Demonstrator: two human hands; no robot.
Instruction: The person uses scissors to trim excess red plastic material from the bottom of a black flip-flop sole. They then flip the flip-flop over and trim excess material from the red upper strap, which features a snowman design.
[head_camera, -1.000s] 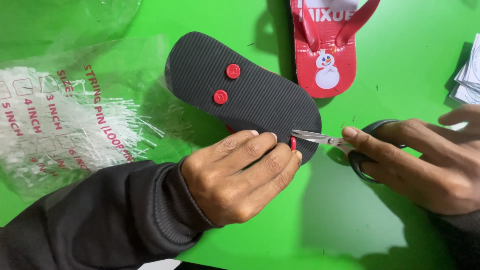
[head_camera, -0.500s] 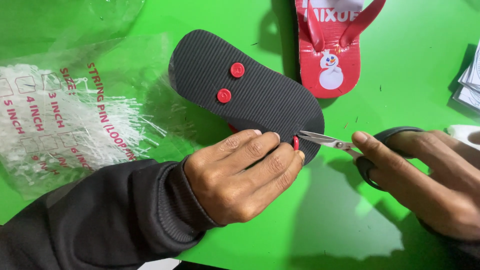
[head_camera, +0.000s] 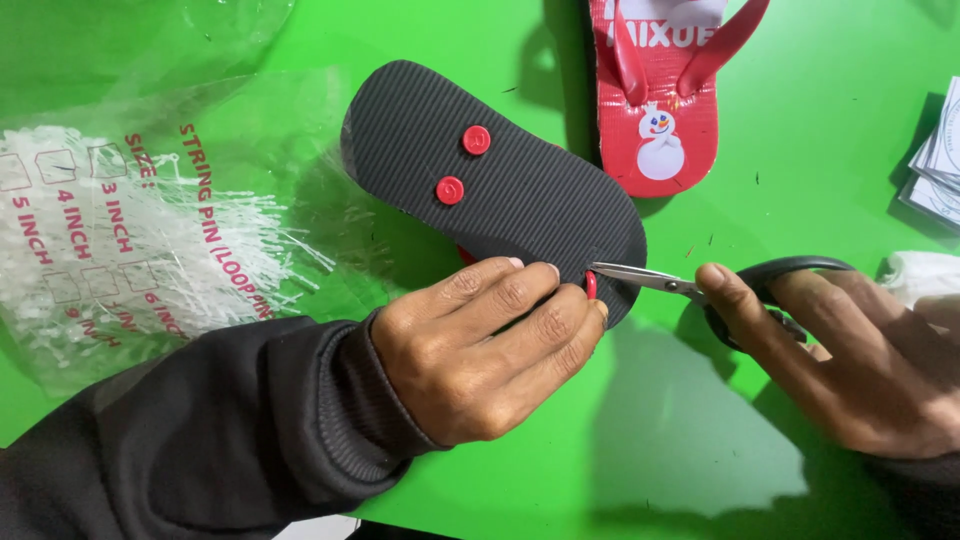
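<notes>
Since half a second ago, almost nothing has shifted: the scissors' tips sit at the same spot on the sandal's edge, and the right hand has only edged slightly toward it.

Bright green worktop (head_camera: 700, 430) carries everything. On its left lies a large clear plastic bag (head_camera: 150, 230) with red lettering, filled with thin white plastic pins. Beside it, near the middle, a black flip-flop (head_camera: 520, 190) lies sole up and slanted, showing a ribbed underside with two round red plugs (head_camera: 463, 165) set close together. Just above and to the right of it a second flip-flop (head_camera: 655, 100) lies face up, red, with red straps and a small snowman picture at its heel. At the right edge sit a stack of white cards (head_camera: 940, 165) and a bit of white cloth (head_camera: 920, 275), both cut off by the frame.

Left hand (head_camera: 480, 355), in a dark sleeve, lies palm down with its fingers pressed flat on the black sole's near end, holding it against the worktop; a red strap end (head_camera: 591, 286) pokes up just past the fingertips. Right hand (head_camera: 850, 355) is closed through the black handles of a pair of scissors (head_camera: 700, 290), forefinger stretched along them. The steel blades point left, nearly closed, their tips at the red strap end at the sole's edge.
</notes>
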